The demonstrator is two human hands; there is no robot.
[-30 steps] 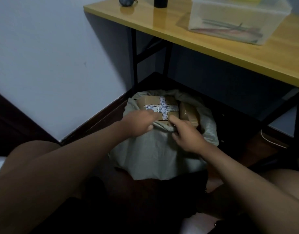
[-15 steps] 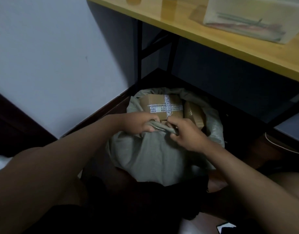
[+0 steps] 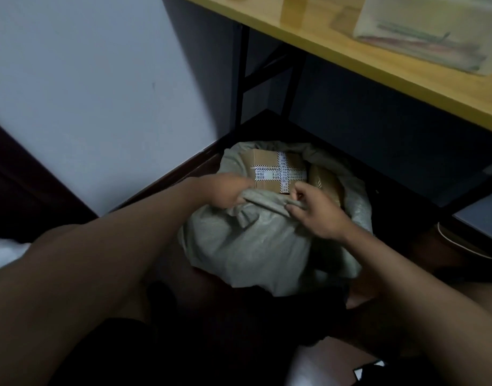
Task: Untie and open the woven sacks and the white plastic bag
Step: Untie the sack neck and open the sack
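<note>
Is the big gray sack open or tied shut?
Open: taped cardboard box shows inside woven sack; both hands grip its rim.

Grey-green woven plastic sack (image 3: 247,246): upright on the dark floor under the yellow surface, near the wall corner. Mouth open, untied; near rim bunched into a rolled fold. Body bulging, creased. Contents at the mouth: brown cardboard box (image 3: 269,171) crossed with white printed tape; a second brown parcel (image 3: 325,181) just beside it.
</note>
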